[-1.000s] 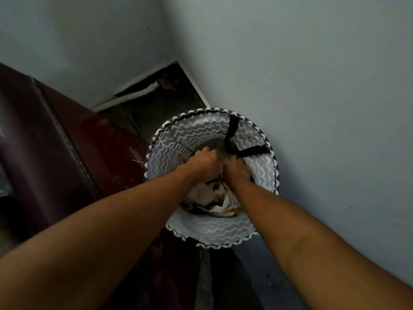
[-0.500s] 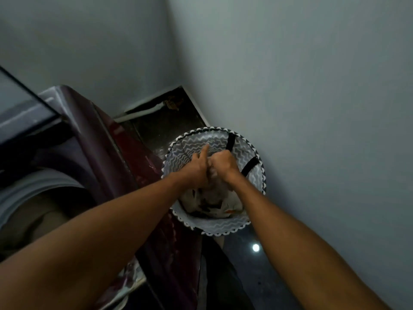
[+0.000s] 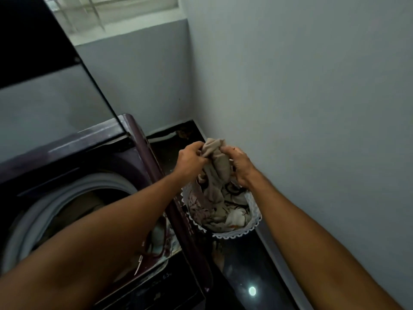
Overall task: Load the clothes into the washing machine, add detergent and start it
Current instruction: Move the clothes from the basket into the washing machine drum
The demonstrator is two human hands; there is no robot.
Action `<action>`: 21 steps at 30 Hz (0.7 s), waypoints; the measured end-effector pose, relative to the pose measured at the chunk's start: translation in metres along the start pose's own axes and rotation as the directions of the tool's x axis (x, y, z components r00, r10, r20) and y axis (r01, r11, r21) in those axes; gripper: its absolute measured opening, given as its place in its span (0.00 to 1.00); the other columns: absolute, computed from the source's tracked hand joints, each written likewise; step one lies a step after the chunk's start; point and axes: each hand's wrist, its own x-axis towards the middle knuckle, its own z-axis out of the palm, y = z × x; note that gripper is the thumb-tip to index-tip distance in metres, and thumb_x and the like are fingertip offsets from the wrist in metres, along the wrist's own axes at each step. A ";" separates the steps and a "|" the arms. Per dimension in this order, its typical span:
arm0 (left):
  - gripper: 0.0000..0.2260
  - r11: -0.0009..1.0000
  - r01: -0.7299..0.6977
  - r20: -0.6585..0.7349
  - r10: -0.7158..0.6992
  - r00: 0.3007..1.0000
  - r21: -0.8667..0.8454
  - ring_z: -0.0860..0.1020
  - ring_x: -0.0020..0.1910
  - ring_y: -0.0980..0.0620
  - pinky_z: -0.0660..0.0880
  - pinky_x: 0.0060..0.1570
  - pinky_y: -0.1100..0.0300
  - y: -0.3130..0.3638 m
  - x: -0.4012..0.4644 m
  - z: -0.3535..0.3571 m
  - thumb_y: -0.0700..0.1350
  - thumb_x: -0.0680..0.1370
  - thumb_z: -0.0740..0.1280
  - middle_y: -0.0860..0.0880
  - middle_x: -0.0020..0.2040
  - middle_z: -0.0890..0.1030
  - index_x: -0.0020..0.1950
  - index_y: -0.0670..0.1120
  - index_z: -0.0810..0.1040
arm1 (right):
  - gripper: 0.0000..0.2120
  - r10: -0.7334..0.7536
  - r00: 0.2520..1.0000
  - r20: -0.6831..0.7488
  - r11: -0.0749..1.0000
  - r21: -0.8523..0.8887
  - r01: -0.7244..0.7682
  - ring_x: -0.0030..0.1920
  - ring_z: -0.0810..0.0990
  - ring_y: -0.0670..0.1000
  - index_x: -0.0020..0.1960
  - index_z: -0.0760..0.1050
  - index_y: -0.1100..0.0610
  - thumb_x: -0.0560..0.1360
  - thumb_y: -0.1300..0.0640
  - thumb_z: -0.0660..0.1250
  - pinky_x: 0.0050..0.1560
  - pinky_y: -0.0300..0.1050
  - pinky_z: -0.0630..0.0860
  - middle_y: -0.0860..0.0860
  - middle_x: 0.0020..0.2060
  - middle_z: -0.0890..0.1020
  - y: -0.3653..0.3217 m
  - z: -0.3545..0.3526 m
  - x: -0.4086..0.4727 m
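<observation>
Beige cloth, a bunched garment (image 3: 218, 162), is gripped from both sides by the left hand (image 3: 190, 161) and right hand (image 3: 240, 165), lifted above the laundry basket (image 3: 232, 233) with its tail trailing among the clothes (image 3: 225, 211) inside. The top-loading washing machine (image 3: 73, 175) stands just left, lid (image 3: 51, 86) raised, drum open.

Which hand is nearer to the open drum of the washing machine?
Left. The left hand grips the beige cloth on the drum's side; the right hand grips beyond.
</observation>
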 end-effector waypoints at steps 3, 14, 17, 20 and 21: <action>0.12 0.993 -0.003 -0.015 0.001 1.000 -0.119 0.83 0.40 0.49 0.82 0.41 0.51 0.015 -0.008 -0.011 0.40 0.68 0.72 0.47 0.40 0.83 0.49 0.52 0.81 | 0.32 0.092 0.957 0.275 0.993 0.042 -0.108 0.63 0.79 0.60 0.65 0.79 0.52 0.72 0.30 0.65 0.62 0.61 0.76 0.58 0.61 0.81 -0.003 0.006 -0.014; 0.35 0.980 -0.191 -0.175 0.179 0.968 -0.058 0.77 0.58 0.54 0.75 0.56 0.61 0.032 -0.053 -0.086 0.41 0.74 0.65 0.53 0.63 0.76 0.74 0.69 0.59 | 0.22 -0.063 0.936 0.345 0.949 0.310 -0.050 0.59 0.82 0.55 0.56 0.83 0.52 0.83 0.43 0.53 0.62 0.53 0.76 0.58 0.58 0.83 -0.027 0.103 -0.059; 0.36 0.980 -0.194 -0.245 0.200 0.949 0.047 0.76 0.58 0.51 0.75 0.58 0.57 0.020 -0.073 -0.120 0.42 0.74 0.64 0.50 0.62 0.74 0.74 0.71 0.56 | 0.22 -0.059 0.907 0.418 0.942 0.323 -0.087 0.61 0.81 0.54 0.64 0.79 0.54 0.84 0.44 0.53 0.62 0.49 0.77 0.58 0.59 0.83 -0.029 0.141 -0.067; 0.34 0.977 -0.191 -0.347 0.213 0.914 0.095 0.76 0.56 0.51 0.77 0.56 0.56 0.003 -0.093 -0.147 0.41 0.73 0.66 0.50 0.61 0.74 0.73 0.67 0.62 | 0.24 -0.017 0.871 0.491 0.958 0.258 -0.127 0.59 0.82 0.55 0.62 0.81 0.55 0.82 0.41 0.54 0.60 0.50 0.77 0.59 0.59 0.82 -0.023 0.176 -0.073; 0.33 0.977 -0.187 -0.383 0.212 0.899 0.103 0.76 0.56 0.52 0.76 0.55 0.58 -0.004 -0.101 -0.155 0.41 0.72 0.68 0.51 0.61 0.74 0.72 0.65 0.64 | 0.24 -0.003 0.864 0.503 0.969 0.214 -0.122 0.60 0.81 0.54 0.61 0.81 0.54 0.81 0.39 0.56 0.60 0.50 0.76 0.60 0.61 0.81 -0.018 0.188 -0.074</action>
